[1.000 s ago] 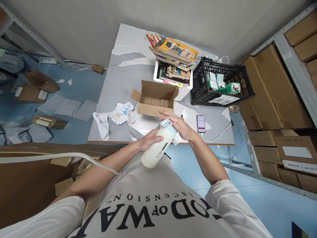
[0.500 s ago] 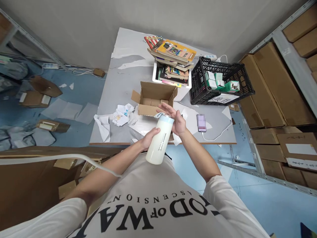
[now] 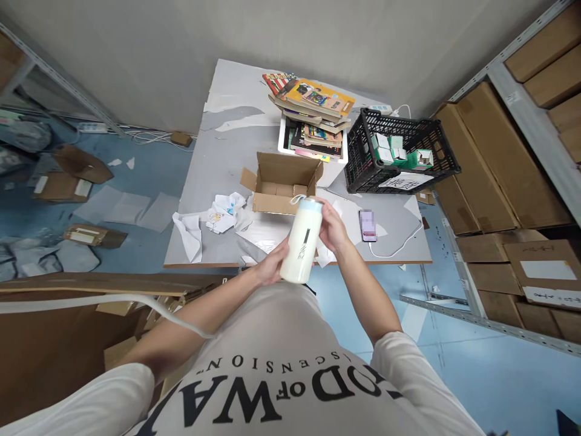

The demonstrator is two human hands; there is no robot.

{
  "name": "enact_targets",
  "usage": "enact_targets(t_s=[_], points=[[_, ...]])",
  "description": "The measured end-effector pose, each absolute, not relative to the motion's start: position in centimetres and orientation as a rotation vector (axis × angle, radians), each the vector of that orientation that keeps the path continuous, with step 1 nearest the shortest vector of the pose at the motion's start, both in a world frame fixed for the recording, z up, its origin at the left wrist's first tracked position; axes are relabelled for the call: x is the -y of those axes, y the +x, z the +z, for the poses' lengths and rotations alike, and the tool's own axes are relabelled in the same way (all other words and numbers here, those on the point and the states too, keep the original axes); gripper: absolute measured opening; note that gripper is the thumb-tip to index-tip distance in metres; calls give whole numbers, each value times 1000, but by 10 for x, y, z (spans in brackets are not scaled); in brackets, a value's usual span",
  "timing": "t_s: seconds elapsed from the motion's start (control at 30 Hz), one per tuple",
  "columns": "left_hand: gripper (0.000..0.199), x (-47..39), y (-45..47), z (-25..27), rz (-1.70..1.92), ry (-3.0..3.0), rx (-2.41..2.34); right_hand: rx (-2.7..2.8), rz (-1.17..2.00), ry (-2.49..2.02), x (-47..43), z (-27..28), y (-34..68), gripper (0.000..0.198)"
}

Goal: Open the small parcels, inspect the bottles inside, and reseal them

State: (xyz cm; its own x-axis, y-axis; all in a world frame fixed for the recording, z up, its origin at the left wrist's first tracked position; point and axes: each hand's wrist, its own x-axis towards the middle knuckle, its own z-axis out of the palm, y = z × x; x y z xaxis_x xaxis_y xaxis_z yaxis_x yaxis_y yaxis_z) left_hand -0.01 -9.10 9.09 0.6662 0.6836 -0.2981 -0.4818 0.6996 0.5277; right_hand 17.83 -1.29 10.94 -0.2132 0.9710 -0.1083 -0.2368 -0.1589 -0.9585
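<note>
A cream-white bottle [image 3: 299, 245] with a pale blue lid and a small strap is held up in front of my body, over the table's front edge. My left hand [image 3: 272, 264] grips its lower left side, the fingers partly hidden beneath it. Around the upper right side, close to the lid, my right hand [image 3: 333, 225] is closed; its fingertips go out of sight behind the bottle. Just beyond the lid stands an open cardboard box [image 3: 275, 201] with its flaps spread. Crumpled white paper [image 3: 222, 213] lies to the left of the box.
Behind the box is a white bin [image 3: 336, 168] stacked with books [image 3: 318, 100]. A black plastic crate [image 3: 403, 130] holds green-and-white boxes. A phone [image 3: 367, 225] on a charging cable lies at the right of the table [image 3: 204, 163]. Shelves with cartons [image 3: 503, 154] line the right side.
The bottle has moved up and slightly right, toward the box. My right hand, earlier spread by the lid, has closed around its upper side; my left hand has shifted toward the base.
</note>
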Motion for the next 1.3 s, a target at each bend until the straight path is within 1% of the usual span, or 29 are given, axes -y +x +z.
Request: enact_targets(t_s=[0.1, 0.23, 0.37, 0.47, 0.57, 0.7, 0.83, 0.9, 1.0, 1.1, 1.2, 1.3], points=[[72, 103, 2, 92, 774, 537, -652, 1040, 1436, -1004, -1, 117, 190, 50], [70, 111, 9, 87, 931, 565, -791, 1026, 1432, -946, -8, 126, 197, 45], [67, 112, 13, 86, 980, 521, -759, 1005, 1435, -869, -9, 129, 195, 43], [65, 113, 12, 89, 981, 465, -664, 986, 1452, -766, -9, 133, 194, 49], [67, 113, 11, 92, 884, 417, -526, 975, 1485, -703, -10, 139, 194, 54], [72, 110, 16, 92, 769, 384, -464, 984, 1533, -738, -13, 144, 193, 48], [65, 106, 21, 92, 911, 397, -614, 974, 1463, -811, -15, 145, 195, 42], [67, 105, 23, 92, 991, 456, -690, 975, 1437, -851, -15, 146, 196, 41], [73, 105, 26, 91, 1035, 519, -779, 991, 1440, -895, -14, 146, 197, 42], [67, 105, 28, 91, 1050, 500, -785, 1018, 1449, -902, -15, 146, 198, 45], [60, 105, 28, 92, 1063, 464, -713, 1062, 1477, -828, -16, 149, 203, 54], [61, 102, 27, 95, 995, 414, -618, 1080, 1514, -742, -18, 153, 210, 59]])
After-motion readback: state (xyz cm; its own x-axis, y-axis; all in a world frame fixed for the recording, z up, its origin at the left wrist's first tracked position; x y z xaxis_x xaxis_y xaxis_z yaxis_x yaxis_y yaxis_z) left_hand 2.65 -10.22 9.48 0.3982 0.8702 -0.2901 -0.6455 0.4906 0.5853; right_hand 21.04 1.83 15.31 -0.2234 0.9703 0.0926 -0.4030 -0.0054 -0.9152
